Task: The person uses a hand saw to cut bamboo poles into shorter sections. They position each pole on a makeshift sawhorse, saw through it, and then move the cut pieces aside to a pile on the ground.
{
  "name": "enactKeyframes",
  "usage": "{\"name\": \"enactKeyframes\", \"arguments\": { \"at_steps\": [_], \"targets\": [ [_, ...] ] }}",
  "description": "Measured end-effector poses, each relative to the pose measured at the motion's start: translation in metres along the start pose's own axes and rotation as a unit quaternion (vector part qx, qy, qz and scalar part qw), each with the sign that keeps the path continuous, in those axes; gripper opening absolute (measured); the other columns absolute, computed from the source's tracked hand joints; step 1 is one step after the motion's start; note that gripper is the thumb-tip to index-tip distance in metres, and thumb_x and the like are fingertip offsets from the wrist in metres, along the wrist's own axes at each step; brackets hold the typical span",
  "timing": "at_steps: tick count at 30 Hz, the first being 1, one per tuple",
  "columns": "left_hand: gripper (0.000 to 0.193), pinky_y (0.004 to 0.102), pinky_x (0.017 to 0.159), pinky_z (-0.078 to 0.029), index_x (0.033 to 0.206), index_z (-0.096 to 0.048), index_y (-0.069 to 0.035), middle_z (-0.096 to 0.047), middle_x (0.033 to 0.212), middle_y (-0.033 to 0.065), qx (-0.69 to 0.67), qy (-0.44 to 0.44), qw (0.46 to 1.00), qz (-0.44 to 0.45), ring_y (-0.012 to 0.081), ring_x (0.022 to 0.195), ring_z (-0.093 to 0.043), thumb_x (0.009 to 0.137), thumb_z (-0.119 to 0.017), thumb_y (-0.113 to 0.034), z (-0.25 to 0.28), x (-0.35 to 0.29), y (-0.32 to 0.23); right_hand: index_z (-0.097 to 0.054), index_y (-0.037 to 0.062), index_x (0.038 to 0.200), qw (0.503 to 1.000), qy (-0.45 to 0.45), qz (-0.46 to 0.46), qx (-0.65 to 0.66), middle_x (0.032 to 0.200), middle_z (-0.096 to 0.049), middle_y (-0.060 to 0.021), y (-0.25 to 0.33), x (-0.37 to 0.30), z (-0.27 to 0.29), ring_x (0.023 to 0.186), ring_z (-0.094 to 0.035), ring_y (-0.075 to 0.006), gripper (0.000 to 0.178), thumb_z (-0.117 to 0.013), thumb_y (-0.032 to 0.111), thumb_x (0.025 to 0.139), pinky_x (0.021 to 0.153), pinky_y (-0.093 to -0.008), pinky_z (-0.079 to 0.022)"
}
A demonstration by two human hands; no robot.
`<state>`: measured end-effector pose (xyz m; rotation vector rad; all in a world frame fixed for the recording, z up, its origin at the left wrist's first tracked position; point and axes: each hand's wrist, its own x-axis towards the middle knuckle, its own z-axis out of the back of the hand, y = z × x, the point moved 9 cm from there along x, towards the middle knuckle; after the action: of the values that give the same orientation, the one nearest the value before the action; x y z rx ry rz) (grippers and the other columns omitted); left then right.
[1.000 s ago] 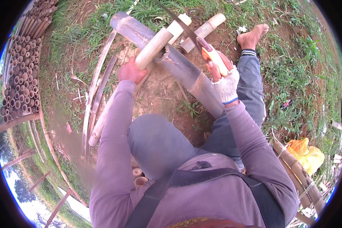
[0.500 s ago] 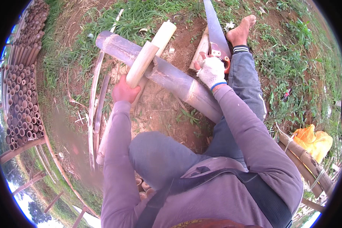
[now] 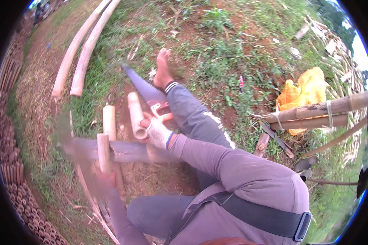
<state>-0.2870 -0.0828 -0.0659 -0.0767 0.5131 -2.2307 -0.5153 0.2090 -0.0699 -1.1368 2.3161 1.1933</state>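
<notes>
My left hand (image 3: 107, 179), partly blurred, grips the lower end of a short bamboo tube (image 3: 104, 152) that stands out over a thick grey bamboo pole (image 3: 129, 150). My right hand (image 3: 158, 131), in a white glove with bare fingertips, is closed on the near end of another short bamboo tube (image 3: 135, 112), whose hollow end faces me. Just beyond this hand lies a handsaw (image 3: 148, 90) with an orange handle, resting beside my outstretched leg. A pale bamboo piece (image 3: 109, 122) lies past the grey pole, in line with the left tube.
Two long bamboo poles (image 3: 88, 57) lie on the grass at the far left. Stacks of cut tubes (image 3: 30, 210) line the left edge. At the right are an orange sack (image 3: 300, 96), tied bamboo poles (image 3: 327, 110) and a long blade (image 3: 277, 139) on the ground.
My view has swung to the right. My right hand has left the saw handle and taken hold of the short tube that lay beside the saw. My left hand still grips its tube.
</notes>
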Motion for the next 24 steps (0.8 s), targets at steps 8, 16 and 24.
{"name": "enactKeyframes", "arguments": {
  "at_steps": [8,16,24],
  "targets": [
    [0.102,0.0485,0.107,-0.056,0.155,-0.044,-0.004,-0.067,0.135,0.0284,-0.04,0.039,0.998,0.035,0.0429,0.121,-0.069,0.064,-0.089,-0.014,-0.02,0.029,0.071,-0.063,0.0169,0.127,0.983,0.088,-0.044,0.156,0.103,-0.072,-0.0105,0.086,-0.101,0.007,0.085,-0.073,-0.0336,0.037,-0.063,0.044,0.102,0.074,-0.0524,-0.064],
    [0.099,0.051,0.109,-0.056,0.151,-0.047,-0.004,-0.068,0.136,0.0291,0.08,-0.002,0.997,-0.016,0.0466,0.126,-0.068,0.065,-0.095,-0.017,-0.003,-0.011,0.057,-0.027,-0.0002,0.167,0.687,-0.021,0.711,0.148,0.137,-0.06,-0.0254,0.56,-0.429,0.188,0.116,-0.07,-0.0366,0.091,-0.067,0.052,0.104,0.1,-0.0477,-0.059],
    [0.09,0.0536,0.106,-0.057,0.146,-0.051,-0.005,-0.067,0.135,0.0304,0.075,0.008,0.994,0.075,0.0479,0.125,-0.068,0.067,-0.093,-0.018,0.005,-0.041,0.13,-0.059,-0.0022,0.151,0.844,-0.198,0.451,-0.211,0.114,-0.075,-0.0108,0.404,-0.288,0.253,0.095,-0.075,-0.0182,0.065,-0.078,0.035,0.101,0.083,-0.0323,-0.06]
  ]
}}
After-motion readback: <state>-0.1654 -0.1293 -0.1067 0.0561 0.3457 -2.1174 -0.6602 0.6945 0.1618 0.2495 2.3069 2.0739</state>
